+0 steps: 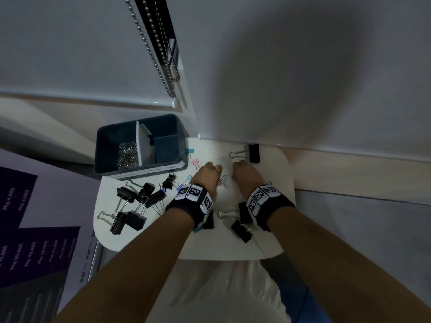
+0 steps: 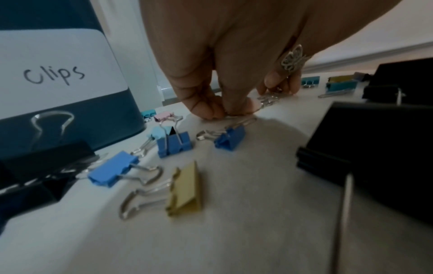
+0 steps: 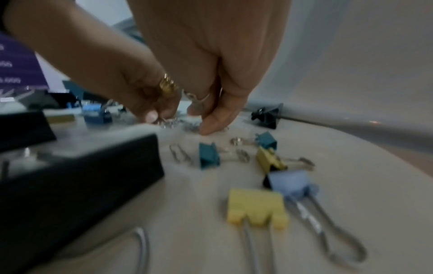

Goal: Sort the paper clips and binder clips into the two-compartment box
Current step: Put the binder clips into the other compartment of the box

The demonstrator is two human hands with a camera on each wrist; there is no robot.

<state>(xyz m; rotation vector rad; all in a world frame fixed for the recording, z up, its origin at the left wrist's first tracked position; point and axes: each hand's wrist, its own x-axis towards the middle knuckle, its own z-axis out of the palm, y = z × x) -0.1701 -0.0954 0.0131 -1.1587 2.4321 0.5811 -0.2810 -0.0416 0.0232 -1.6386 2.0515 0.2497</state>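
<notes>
A dark blue two-compartment box (image 1: 100, 148) stands at the table's back left, with silver paper clips (image 1: 127, 156) in its left compartment and a "Clips" label (image 2: 53, 74) on its front. A small heap of loose paper clips (image 1: 224, 181) lies between my hands. My left hand (image 2: 225, 111) has its fingertips curled down and pinches some of that heap. My right hand (image 3: 203, 120) pinches clips at the heap's other side. Large black binder clips (image 1: 135, 201) lie to the left, and small coloured binder clips (image 2: 173, 144) lie near the box. Another group of small coloured binder clips (image 3: 257, 209) lies by my right wrist.
The small white table (image 1: 272, 241) has rounded edges and sits against a wall. One black binder clip (image 1: 254, 153) lies at the back right, more under my wrists. A bead chain (image 1: 163, 54) hangs above the box. A purple poster (image 1: 35, 229) lies left.
</notes>
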